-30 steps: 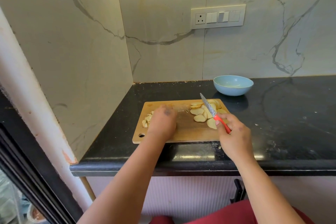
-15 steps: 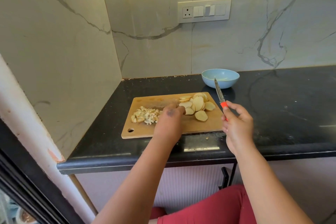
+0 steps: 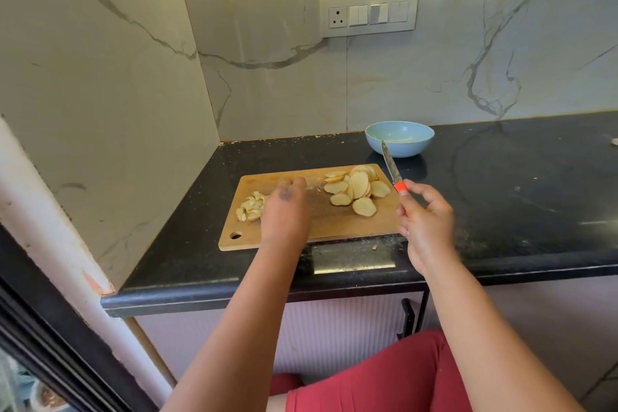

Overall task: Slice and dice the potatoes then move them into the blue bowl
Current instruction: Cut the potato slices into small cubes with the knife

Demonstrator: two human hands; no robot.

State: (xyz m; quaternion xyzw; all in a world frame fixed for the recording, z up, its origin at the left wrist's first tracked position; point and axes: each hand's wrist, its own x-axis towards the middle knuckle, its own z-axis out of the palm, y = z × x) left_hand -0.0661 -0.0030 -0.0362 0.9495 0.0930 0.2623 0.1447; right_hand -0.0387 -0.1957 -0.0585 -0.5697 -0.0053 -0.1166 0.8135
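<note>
wooden cutting board (image 3: 321, 227) is set near the counter's (image 3: 501, 211) front edge. potato slices (image 3: 357, 191) are piled at its far right corner, diced potato (image 3: 250, 206) at its left end. the left hand (image 3: 284, 211) is laid over the board beside the dice; its grip cannot be told. a knife (image 3: 390, 165) is pinched by the right hand (image 3: 424, 221), blade toward the blue bowl (image 3: 399, 138) near the counter's back edge.
</note>
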